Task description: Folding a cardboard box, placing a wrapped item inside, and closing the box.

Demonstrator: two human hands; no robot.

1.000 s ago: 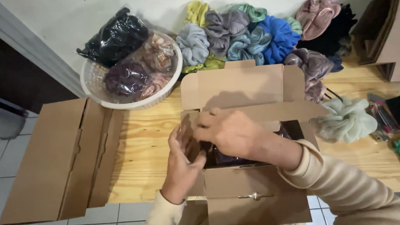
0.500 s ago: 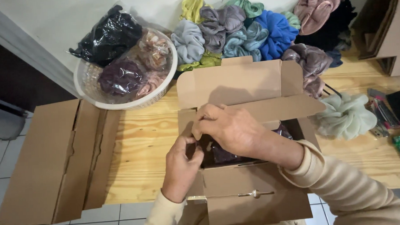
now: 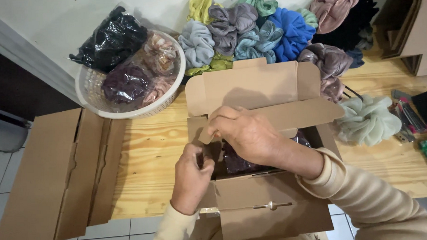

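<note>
The cardboard box, on the wooden table, is steadied at its left wall by the closed left hand; its inner flap is pinched shut-fingered by the right hand, over a dark bagged item directly beneath.

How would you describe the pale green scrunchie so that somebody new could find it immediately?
Start at the open cardboard box in the middle of the wooden table. Look just right of its right-hand flap: the pale green scrunchie lies there alone on the wood. The other scrunchies are piled against the wall behind the box, and none there matches its pale mint colour.
</note>
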